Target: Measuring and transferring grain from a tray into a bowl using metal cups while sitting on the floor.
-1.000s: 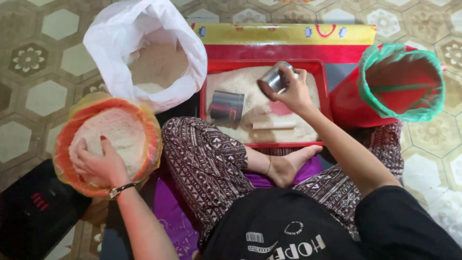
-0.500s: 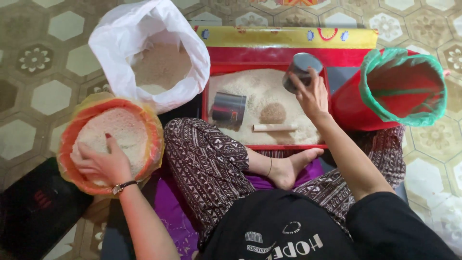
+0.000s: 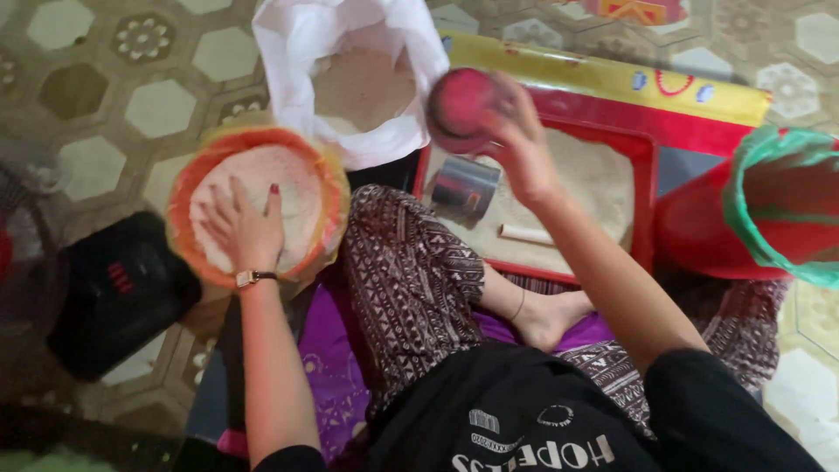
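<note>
1. Head view, what changed: compared with the picture half a second earlier, the right hand [image 3: 524, 144] has lifted the small round can [image 3: 461, 109] up from the red tray [image 3: 645, 197] and carried it to the left. The can is now in the air, tilted, its reddish end turned to the camera, between the white sack [image 3: 306, 39] and the tray. The fingers are closed around the side of the can. I judge that the can is being moved toward the round basket [image 3: 328, 188] or the sack; which one I cannot tell, because the picture is blurred by motion.

2. Head view, left side: the left hand [image 3: 245, 229] has stayed where it was, flat on the pale flour inside the basket. Its fingers are spread open and hold nothing; they only press on the flour.

3. Head view, count: one white sack with pale powder inside, one round basket, and one red tray with powder. There are two cans, one in the hand and one grey can [image 3: 465, 186] lying in the tray. One pale stick [image 3: 527, 234] lies in the tray too. One red bucket [image 3: 699, 236] with a green liner stands at the right, and one black bag [image 3: 118, 293] lies at the left.
</note>
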